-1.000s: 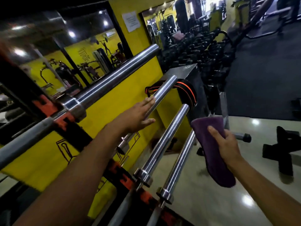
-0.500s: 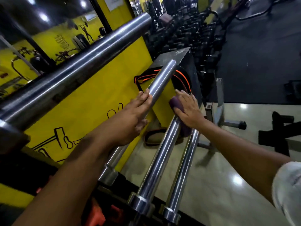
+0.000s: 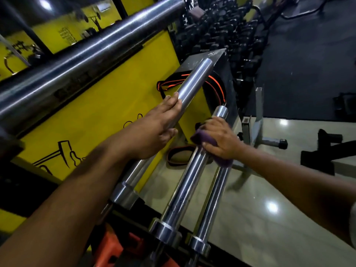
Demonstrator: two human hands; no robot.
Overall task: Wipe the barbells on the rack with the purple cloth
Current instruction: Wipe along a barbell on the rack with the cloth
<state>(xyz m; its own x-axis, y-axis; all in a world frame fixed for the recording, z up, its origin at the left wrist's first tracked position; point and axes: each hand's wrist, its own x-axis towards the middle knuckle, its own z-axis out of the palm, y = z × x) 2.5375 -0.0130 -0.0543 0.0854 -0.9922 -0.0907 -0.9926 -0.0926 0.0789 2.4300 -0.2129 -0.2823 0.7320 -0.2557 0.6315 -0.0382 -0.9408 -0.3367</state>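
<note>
Several chrome barbells lie side by side on a rack with orange and black brackets. My left hand rests on the second barbell, fingers straight along its sleeve and thumb below it. My right hand grips the purple cloth and presses it round the third barbell, just short of that bar's far end. A fold of the cloth hangs over the fourth barbell. The thick top barbell runs across the upper left, touched by neither hand.
A yellow wall panel stands behind the bars. A black and orange belt drapes over a grey box, and another belt lies on the tiled floor. Dumbbell racks and dark floor mats fill the far right.
My right hand slid the cloth back along the third barbell toward me, and the bar's far end now shows. My left hand stayed on the second barbell.
</note>
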